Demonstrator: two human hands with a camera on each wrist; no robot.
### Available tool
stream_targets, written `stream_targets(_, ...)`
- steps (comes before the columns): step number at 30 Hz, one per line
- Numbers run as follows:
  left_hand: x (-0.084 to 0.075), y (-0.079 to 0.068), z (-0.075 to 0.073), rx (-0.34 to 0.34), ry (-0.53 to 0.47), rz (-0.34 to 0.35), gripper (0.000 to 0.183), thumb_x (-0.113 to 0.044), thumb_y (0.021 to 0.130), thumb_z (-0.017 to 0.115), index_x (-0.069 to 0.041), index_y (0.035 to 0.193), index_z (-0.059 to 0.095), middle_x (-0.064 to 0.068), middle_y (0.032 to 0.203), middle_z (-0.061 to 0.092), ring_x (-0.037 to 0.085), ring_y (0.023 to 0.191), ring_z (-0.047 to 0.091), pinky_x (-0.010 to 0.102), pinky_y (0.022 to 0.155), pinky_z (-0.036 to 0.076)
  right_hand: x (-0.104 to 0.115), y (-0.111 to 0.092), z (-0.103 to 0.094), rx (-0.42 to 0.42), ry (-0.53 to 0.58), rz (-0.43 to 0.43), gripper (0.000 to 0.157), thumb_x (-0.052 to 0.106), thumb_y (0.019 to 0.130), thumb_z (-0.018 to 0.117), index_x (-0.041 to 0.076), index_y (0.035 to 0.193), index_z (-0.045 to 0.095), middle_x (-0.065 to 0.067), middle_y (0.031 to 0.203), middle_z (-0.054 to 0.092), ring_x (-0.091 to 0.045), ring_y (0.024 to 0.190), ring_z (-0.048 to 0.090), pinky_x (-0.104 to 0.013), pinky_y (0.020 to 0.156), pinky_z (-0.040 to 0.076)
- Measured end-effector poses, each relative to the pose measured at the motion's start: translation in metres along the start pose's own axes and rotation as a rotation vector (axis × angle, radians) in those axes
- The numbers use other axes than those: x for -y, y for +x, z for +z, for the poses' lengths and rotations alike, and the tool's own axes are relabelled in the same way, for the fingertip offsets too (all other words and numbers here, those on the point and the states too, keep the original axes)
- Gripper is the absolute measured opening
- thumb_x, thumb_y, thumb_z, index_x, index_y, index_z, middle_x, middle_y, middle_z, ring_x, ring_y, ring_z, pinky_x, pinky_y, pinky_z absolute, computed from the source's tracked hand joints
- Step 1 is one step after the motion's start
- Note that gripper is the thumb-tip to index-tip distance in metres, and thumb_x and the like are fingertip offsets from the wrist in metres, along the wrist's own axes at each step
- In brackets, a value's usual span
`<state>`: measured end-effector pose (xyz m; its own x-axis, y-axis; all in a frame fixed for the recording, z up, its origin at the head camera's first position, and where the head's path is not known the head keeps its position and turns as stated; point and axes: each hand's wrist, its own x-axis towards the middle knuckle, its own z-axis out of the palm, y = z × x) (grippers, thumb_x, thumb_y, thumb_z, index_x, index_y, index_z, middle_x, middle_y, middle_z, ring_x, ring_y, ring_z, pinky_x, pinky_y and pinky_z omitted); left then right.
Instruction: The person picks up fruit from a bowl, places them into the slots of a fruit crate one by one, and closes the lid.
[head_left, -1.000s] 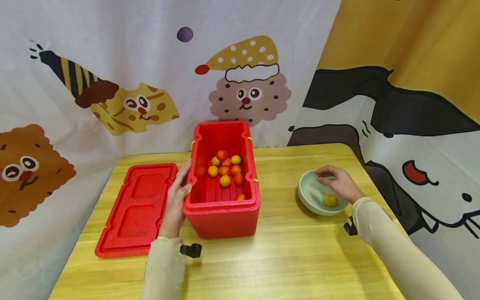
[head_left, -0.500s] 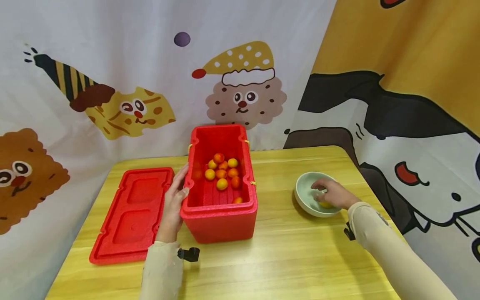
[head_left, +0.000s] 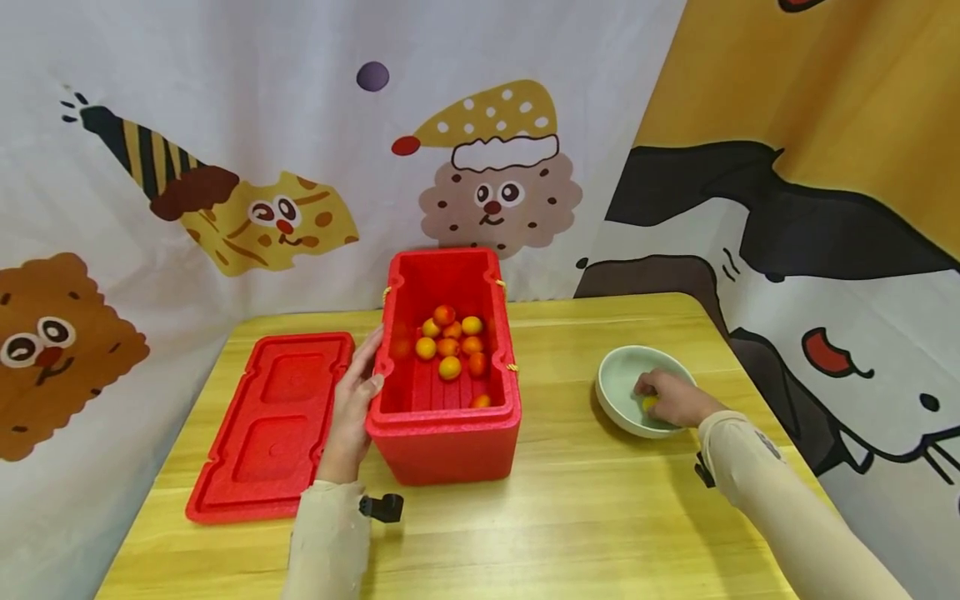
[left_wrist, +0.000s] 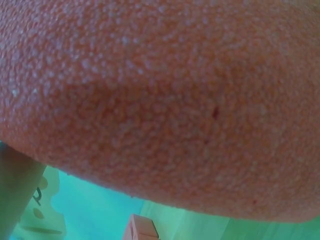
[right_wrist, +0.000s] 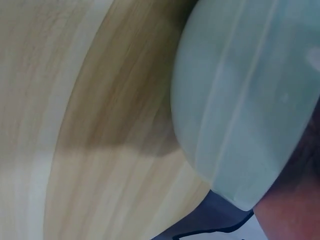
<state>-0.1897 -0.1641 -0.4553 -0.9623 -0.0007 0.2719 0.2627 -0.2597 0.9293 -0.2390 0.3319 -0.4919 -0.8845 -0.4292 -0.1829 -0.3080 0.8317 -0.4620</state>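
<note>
In the head view, my right hand (head_left: 675, 400) reaches into a pale green bowl (head_left: 618, 408), its fingers curled down around a small yellow fruit (head_left: 649, 403). Most of that fruit is hidden by the hand. The right wrist view shows the outside of the bowl (right_wrist: 225, 110) close up. My left hand (head_left: 351, 412) rests along the left wall of a red foam box (head_left: 450, 454), fingers stretched out and thumb at the rim. Several small round yellow and orange-red fruits (head_left: 450, 367) lie inside the box. Mostly the red box wall fills the left wrist view.
A red lid (head_left: 277, 425) with two recessed panels lies flat on the wooden table (head_left: 570, 517), left of my left hand. Behind the table hangs a cartoon-printed curtain (head_left: 300, 67). Yellow cord (head_left: 512, 367) shows on the box's right side.
My right hand has lowered into the bowl and closed its fingers around the yellow fruit, which lay uncovered a second ago. The left hand and the box have stayed in place.
</note>
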Motion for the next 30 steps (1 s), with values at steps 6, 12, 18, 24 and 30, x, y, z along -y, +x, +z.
stream_targets(6, 0.0, 0.0, 0.001, 0.006, -0.005, 0.006, 0.063, 0.002, 0.088, 0.043, -0.006, 0.151, 0.039, 0.002, 0.155, 0.034, 0.023, 0.139, 0.031, 0.031, 0.099, 0.045, -0.003, 0.0, 0.002, -0.028, -0.001, 0.032, 0.019, -0.002, 0.077, 0.075, 0.0, 0.094, 0.067, -0.003, 0.085, 0.062, -0.021, 0.08, 0.056, -0.043, 0.076, 0.049)
stream_targets(12, -0.001, 0.0, 0.001, 0.002, 0.004, 0.002, 0.063, 0.001, 0.088, 0.042, -0.006, 0.151, 0.039, 0.002, 0.155, 0.034, 0.023, 0.138, 0.031, 0.03, 0.099, 0.046, 0.0, -0.002, 0.002, -0.064, -0.014, 0.039, 0.016, 0.002, 0.078, 0.077, 0.002, 0.091, 0.068, -0.003, 0.083, 0.06, -0.019, 0.077, 0.054, -0.04, 0.072, 0.047)
stream_targets(18, -0.002, 0.0, 0.002, -0.013, 0.009, -0.017, 0.064, 0.001, 0.087, 0.042, -0.006, 0.151, 0.039, 0.001, 0.154, 0.035, 0.022, 0.138, 0.032, 0.029, 0.099, 0.045, 0.007, -0.005, 0.001, -0.096, -0.027, 0.038, 0.016, 0.004, 0.078, 0.078, 0.003, 0.091, 0.068, -0.004, 0.087, 0.061, -0.021, 0.079, 0.056, -0.04, 0.072, 0.048)
stream_targets(24, -0.002, 0.0, 0.002, -0.017, 0.005, -0.026, 0.064, 0.002, 0.087, 0.042, -0.007, 0.15, 0.04, 0.0, 0.154, 0.035, 0.022, 0.138, 0.032, 0.03, 0.098, 0.046, 0.008, -0.004, 0.0, -0.124, 0.046, 0.062, 0.019, 0.004, 0.081, 0.076, -0.001, 0.097, 0.068, -0.009, 0.093, 0.063, -0.029, 0.088, 0.059, -0.048, 0.08, 0.049)
stream_targets(30, -0.002, 0.0, 0.002, -0.028, 0.009, -0.02, 0.064, 0.002, 0.087, 0.042, -0.007, 0.15, 0.041, 0.001, 0.153, 0.036, 0.022, 0.138, 0.032, 0.029, 0.098, 0.046, 0.01, -0.001, -0.004, -0.22, 0.11, 0.054, 0.026, 0.006, 0.085, 0.075, -0.003, 0.108, 0.067, -0.014, 0.104, 0.064, -0.037, 0.1, 0.06, -0.056, 0.089, 0.047)
